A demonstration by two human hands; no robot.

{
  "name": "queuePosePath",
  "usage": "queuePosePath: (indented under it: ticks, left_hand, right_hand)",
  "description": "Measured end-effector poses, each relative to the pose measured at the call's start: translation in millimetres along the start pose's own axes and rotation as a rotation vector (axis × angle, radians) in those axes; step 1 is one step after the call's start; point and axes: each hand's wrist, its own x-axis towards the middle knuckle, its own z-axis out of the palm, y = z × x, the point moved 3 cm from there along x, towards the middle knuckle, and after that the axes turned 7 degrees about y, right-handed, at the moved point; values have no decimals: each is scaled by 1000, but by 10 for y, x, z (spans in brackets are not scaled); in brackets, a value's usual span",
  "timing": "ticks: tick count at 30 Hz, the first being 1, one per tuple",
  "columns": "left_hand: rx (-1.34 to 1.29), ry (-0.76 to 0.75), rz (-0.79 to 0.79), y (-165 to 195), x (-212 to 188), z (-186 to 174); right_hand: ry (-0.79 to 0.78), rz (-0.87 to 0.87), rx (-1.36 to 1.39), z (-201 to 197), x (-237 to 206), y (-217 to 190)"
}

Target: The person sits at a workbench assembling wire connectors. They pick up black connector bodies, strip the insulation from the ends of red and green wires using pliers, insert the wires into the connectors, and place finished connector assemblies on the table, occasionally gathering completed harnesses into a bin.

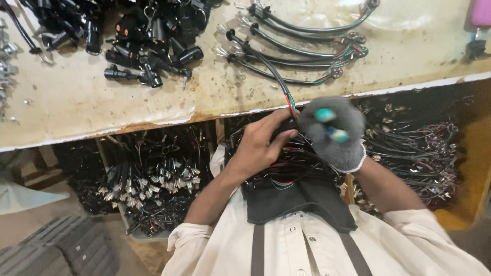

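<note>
A stained cream bench (92,102) carries black connectors (148,36) and finished cables (302,51); bins of wiring (153,179) sit beneath. The bare left hand (261,145) pinches a black cable (279,84) running onto the bench. The grey-gloved right hand (332,133) is closed around a teal-handled tool (331,125), just beside it.

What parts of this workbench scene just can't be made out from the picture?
- Head view: the gloved right hand is motion-blurred, so its teal-handled tool can't be identified.
- The cable end is hidden behind the left hand.
- The pink object is cut off by the right edge.
</note>
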Motion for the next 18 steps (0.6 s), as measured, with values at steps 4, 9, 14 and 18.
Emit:
queuePosePath:
  ticks: [4, 9, 14, 18]
  left_hand:
    - [-130, -54, -40, -53, -71, -64]
    - [-88, -27, 93, -7, -145, -85]
    - [342, -224, 263, 93, -65, 105]
    - [834, -520, 195, 138, -109, -59]
  right_hand:
    - [232, 274, 817, -60, -136, -30]
    - [143, 496, 1416, 147, -310, 179]
    - [162, 573, 1249, 118, -93, 432]
    - [149, 164, 64, -327, 310, 275]
